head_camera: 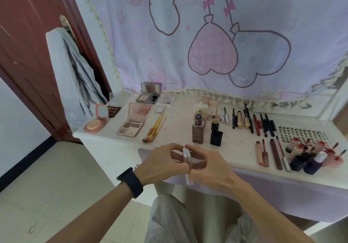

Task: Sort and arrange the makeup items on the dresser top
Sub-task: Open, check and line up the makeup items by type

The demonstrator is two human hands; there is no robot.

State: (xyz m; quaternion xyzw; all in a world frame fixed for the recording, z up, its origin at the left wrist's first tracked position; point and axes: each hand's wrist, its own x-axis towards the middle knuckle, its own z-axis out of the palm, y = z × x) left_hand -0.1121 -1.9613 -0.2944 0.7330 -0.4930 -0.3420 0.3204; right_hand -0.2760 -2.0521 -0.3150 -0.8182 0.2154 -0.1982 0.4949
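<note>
The left hand (163, 160) and the right hand (209, 169) are brought together over the lap, both clamped on one slim compact (188, 178), which is held edge-on just short of the near rim of the surface (178, 122). Fingers are curled around it from either side. This grip suggests that the case is being opened or pressed closed before it is given a place, though which cannot be told. A black wristband (130, 182) is worn on the left wrist. The items already laid out appear grouped by kind, presumably so that like sits with like. At ten to eleven o'clock from the hands, six open cases can be counted, among them a round pink compact (97, 124) and a four-pan palette (130, 128). At twelve o'clock a bundle of brushes (155, 128), seemingly three, is laid beside one foundation bottle (198, 129) and one black cap (216, 138). At one o'clock a row of pencils and mascaras (248, 122) is lined up in parallel, too many and too close to be counted surely. At three o'clock a cluster of small bottles (312, 156) is gathered.
</note>
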